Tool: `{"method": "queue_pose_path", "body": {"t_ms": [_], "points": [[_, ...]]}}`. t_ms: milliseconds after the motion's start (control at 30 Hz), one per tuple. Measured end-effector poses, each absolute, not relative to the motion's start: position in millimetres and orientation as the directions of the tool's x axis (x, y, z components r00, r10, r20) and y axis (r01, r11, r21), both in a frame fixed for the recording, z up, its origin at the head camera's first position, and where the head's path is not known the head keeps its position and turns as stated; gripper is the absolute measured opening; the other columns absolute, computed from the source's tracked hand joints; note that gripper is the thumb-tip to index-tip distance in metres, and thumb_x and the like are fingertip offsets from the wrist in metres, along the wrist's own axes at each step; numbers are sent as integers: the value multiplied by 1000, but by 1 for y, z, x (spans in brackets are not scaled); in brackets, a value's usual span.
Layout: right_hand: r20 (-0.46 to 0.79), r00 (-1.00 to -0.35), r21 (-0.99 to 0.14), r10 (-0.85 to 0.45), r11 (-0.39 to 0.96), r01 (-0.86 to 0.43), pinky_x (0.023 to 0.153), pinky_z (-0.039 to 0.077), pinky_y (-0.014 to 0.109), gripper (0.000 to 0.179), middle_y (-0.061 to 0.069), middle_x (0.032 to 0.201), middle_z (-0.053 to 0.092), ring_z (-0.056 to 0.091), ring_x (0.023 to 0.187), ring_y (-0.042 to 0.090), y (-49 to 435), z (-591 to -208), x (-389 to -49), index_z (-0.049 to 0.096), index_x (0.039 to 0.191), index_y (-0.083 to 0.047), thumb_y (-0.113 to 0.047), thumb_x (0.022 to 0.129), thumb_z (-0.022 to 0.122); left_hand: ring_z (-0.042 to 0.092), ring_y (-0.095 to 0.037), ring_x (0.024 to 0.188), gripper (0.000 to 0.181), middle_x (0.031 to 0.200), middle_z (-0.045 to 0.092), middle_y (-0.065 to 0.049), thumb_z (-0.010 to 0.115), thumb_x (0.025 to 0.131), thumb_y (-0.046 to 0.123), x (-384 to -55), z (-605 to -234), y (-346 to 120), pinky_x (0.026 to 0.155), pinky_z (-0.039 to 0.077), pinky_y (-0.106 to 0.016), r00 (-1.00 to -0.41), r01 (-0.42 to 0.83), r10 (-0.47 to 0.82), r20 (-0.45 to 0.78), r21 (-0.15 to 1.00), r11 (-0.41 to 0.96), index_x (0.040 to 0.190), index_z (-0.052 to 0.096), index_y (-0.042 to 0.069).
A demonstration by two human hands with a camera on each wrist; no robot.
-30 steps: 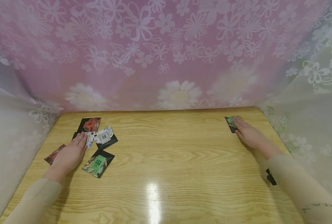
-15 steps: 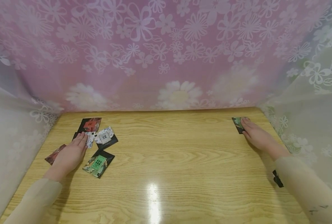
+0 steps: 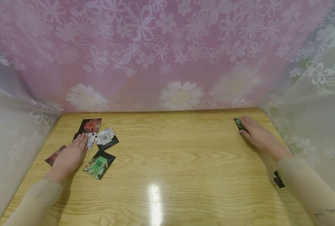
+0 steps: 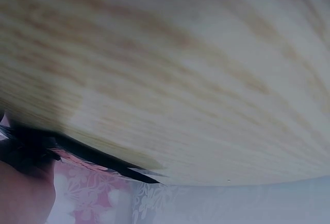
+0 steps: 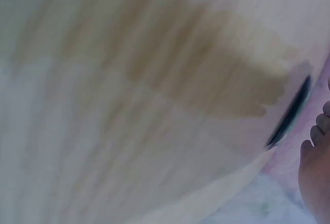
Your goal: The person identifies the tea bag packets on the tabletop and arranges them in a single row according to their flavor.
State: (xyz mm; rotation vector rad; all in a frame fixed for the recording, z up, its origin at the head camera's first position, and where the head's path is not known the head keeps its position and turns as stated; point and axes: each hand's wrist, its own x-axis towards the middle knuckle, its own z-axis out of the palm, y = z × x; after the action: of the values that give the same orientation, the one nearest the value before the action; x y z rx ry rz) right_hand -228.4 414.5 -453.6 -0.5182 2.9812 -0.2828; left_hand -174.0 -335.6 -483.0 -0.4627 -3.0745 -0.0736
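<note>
In the head view my left hand (image 3: 69, 157) rests with straight fingers on a black packet with a white-and-blue floral front (image 3: 90, 140). Under its outer side a dark red packet (image 3: 54, 156) is partly covered. A red-labelled packet (image 3: 91, 125), a second white floral packet (image 3: 106, 138) and a green-labelled packet (image 3: 99, 165) lie around it. Far right, my right hand (image 3: 256, 134) is over another green-and-black packet (image 3: 238, 123), hiding most of it. The right wrist view shows a gap between those fingers (image 5: 318, 131) and the packet's dark edge.
A wood-grain table (image 3: 173, 163) spans between both hands. Pink floral cloth (image 3: 167, 62) hangs behind it, with pale cloth (image 3: 320, 125) at the sides. A small black object (image 3: 278, 180) shows beside the right sleeve.
My right hand and the green packet under it shifted right, then stopped. Since half a second ago the hand has moved slightly, covering more of that packet. My left hand stayed in place.
</note>
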Motion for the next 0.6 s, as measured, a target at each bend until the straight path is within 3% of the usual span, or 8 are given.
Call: {"method": "queue_pose_path", "body": {"t_ms": [200,600], "points": [[-49,-915,-192,-399,903,-384,128,24,70,70,38,169,22,22,158,56,379,-445,-233,29,162,13,-28,112,57,41,-56,148,57,161,37,-39,54,111,14,-174,-482,-337,121,41,-67,-956,293,292,31,47,955,157,38,-16],[44,-837,-165,-545,823,-544,131,26,64,66,30,172,26,26,160,48,290,-447,-247,31,163,9,-21,110,58,42,-55,148,56,161,38,-39,54,110,13,-173,-479,-334,120,42,-66,-954,300,299,39,48,953,156,40,-16]]}}
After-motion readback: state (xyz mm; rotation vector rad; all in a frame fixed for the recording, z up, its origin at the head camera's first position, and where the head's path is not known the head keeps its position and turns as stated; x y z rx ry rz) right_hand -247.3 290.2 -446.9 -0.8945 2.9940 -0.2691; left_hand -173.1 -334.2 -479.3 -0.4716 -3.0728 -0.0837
